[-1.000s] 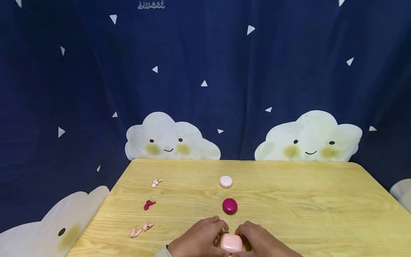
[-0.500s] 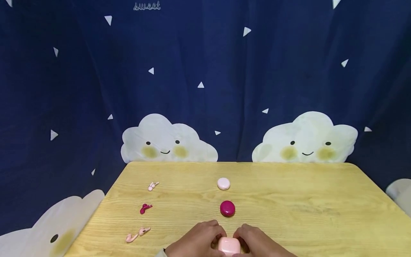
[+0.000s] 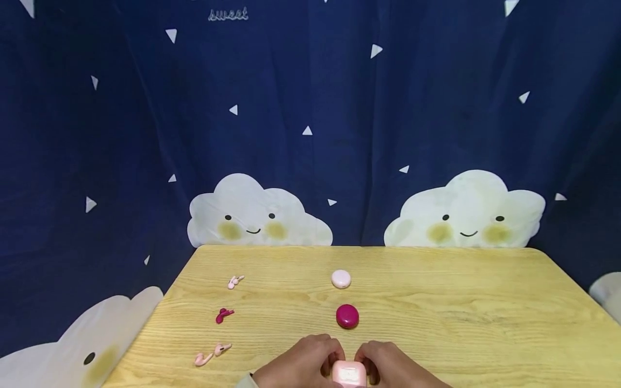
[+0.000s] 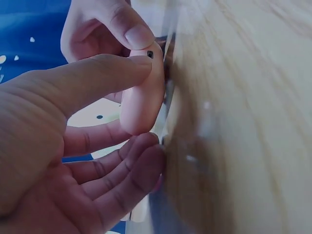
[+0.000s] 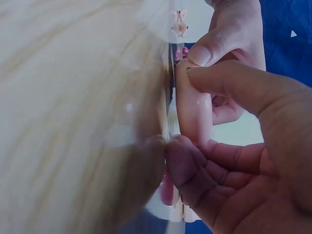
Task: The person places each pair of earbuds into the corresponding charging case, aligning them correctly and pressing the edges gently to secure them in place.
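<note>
A light pink earbud case (image 3: 349, 373) with rounded corners is at the table's near edge, gripped from both sides. My left hand (image 3: 301, 364) holds its left side, thumb on the near face and fingers curled behind. Mirroring it, my right hand (image 3: 395, 366) grips the right side the same way. In the left wrist view the case (image 4: 143, 100) stands close over the wood, a small dark port showing beside the thumbs. The right wrist view has both thumbs near together on the case (image 5: 192, 105). Its lid looks closed.
Beyond the hands sit a round magenta case (image 3: 347, 316) and a round pale pink case (image 3: 341, 278). On the left of the wooden table (image 3: 461, 307) lie pale pink earbuds (image 3: 235, 282), magenta earbuds (image 3: 223, 314) and light pink earbuds (image 3: 212, 354). A dark blue curtain (image 3: 310, 81) hangs behind.
Both hands keep their hold on the light pink case, and its top now shows a broader bright reflection. The whole head view shifts slightly; the other cases and earbuds stay put.
</note>
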`<state>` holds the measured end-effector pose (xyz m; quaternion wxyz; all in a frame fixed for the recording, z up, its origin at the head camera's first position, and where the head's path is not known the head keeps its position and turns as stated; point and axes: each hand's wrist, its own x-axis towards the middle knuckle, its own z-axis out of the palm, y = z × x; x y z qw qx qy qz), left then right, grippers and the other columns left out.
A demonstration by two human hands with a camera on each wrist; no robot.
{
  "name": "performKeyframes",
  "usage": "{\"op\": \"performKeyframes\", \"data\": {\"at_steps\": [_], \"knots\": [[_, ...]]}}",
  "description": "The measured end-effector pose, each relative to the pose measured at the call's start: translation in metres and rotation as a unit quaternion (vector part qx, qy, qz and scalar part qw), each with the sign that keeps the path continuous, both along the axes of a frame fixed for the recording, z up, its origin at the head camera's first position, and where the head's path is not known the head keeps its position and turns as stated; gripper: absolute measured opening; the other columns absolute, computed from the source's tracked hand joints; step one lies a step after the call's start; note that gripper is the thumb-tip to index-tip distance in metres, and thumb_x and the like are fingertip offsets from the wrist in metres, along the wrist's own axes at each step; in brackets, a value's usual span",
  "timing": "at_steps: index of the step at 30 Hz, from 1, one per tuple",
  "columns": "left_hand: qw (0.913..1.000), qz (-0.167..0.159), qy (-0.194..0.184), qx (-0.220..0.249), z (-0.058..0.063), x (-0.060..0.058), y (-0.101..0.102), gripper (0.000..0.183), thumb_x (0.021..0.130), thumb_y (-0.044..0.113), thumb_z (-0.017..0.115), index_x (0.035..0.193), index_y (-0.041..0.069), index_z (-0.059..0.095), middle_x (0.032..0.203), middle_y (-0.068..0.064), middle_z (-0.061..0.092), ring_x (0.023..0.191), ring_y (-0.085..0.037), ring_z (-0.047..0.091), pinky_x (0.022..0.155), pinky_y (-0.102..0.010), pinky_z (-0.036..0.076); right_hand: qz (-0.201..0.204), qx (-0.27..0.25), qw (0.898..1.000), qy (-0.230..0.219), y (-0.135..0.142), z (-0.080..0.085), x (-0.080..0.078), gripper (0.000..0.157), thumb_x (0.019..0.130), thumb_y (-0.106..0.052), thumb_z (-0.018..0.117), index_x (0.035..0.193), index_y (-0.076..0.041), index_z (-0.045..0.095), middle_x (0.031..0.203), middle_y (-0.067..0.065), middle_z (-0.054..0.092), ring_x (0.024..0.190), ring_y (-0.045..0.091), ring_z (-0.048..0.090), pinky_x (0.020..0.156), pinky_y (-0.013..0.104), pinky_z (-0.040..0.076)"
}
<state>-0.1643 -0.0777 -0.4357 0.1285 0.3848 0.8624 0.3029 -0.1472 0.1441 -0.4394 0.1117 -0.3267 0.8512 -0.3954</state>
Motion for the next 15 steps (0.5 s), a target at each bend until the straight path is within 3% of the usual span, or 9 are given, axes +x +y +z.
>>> {"op": "performKeyframes", "data": {"at_steps": [4, 7, 15], "knots": [[0.9995, -0.005, 0.024, 0.021, -0.0013, -0.0001, 0.0002, 0.026, 0.074, 0.038, 0.071, 0.088, 0.02, 0.058, 0.073, 0.016, 0.051, 0.065, 0.005, 0.048, 0.055, -0.011, 0.042, 0.005, -0.029, 1.0, 0.004, 0.0015, -0.0017, -0.0007, 0.028, 0.074, -0.037, 0.071, 0.084, -0.014, 0.059, 0.066, -0.011, 0.051, 0.058, -0.002, 0.046, 0.05, 0.018, 0.043], [0.9991, -0.002, 0.022, 0.037, -0.0018, -0.0003, -0.0002, 0.027, 0.074, 0.038, 0.072, 0.087, 0.02, 0.058, 0.073, 0.016, 0.053, 0.064, 0.004, 0.049, 0.054, -0.012, 0.042, 0.012, -0.051, 0.999, 0.005, 0.0017, -0.0032, -0.0015, 0.026, 0.075, -0.032, 0.072, 0.086, -0.013, 0.058, 0.067, -0.01, 0.053, 0.058, -0.002, 0.048, 0.049, 0.018, 0.044], [0.9915, 0.004, -0.063, 0.114, -0.0085, -0.0049, -0.0033, 0.031, 0.07, 0.029, 0.077, 0.089, 0.019, 0.054, 0.072, 0.01, 0.055, 0.062, 0.001, 0.052, 0.054, -0.017, 0.047, 0.019, -0.083, 0.996, -0.003, 0.0025, -0.0083, -0.005, 0.026, 0.073, -0.021, 0.073, 0.09, -0.012, 0.056, 0.069, -0.009, 0.056, 0.058, -0.002, 0.051, 0.047, 0.02, 0.046]]}}
